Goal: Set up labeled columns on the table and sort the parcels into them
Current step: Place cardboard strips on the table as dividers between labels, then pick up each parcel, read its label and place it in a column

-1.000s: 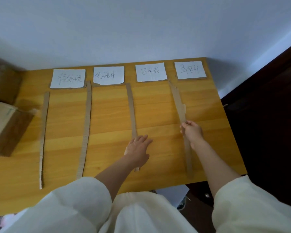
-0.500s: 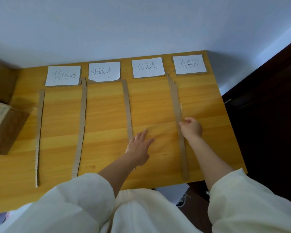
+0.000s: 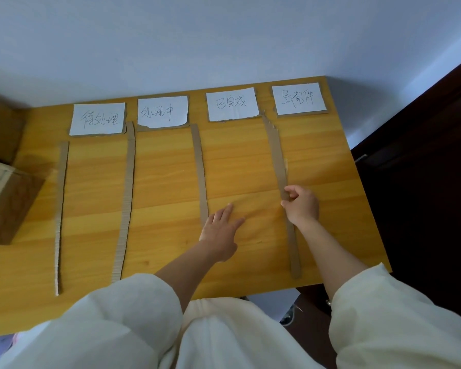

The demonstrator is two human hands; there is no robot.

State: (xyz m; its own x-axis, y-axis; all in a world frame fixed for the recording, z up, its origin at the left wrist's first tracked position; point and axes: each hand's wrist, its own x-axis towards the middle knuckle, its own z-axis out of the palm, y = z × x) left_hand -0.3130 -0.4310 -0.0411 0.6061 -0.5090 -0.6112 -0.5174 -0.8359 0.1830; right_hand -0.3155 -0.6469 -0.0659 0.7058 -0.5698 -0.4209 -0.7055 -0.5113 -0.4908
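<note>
Several white handwritten labels lie along the far edge of the wooden table (image 3: 343, 209): the leftmost label (image 3: 98, 119), a second label (image 3: 162, 112), a third label (image 3: 232, 103) and the rightmost label (image 3: 299, 98). Long cardboard strips run toward me as dividers: the far-left strip (image 3: 60, 209), a second strip (image 3: 127, 198), a third strip (image 3: 201, 177) and the rightmost strip (image 3: 278, 161). My right hand (image 3: 301, 205) pinches the rightmost strip near its middle. My left hand (image 3: 221, 230) lies flat with straight fingers over the lower part of the third strip.
Brown cardboard boxes (image 3: 3, 198) sit at the table's left end. The white wall rises behind the table. Dark wooden furniture (image 3: 423, 182) stands to the right of the table edge. White items lie on the floor below the near edge.
The rightmost strip has swung from a slant to nearly straight under my right hand. My left hand has stayed on the third strip. The view has shifted slightly.
</note>
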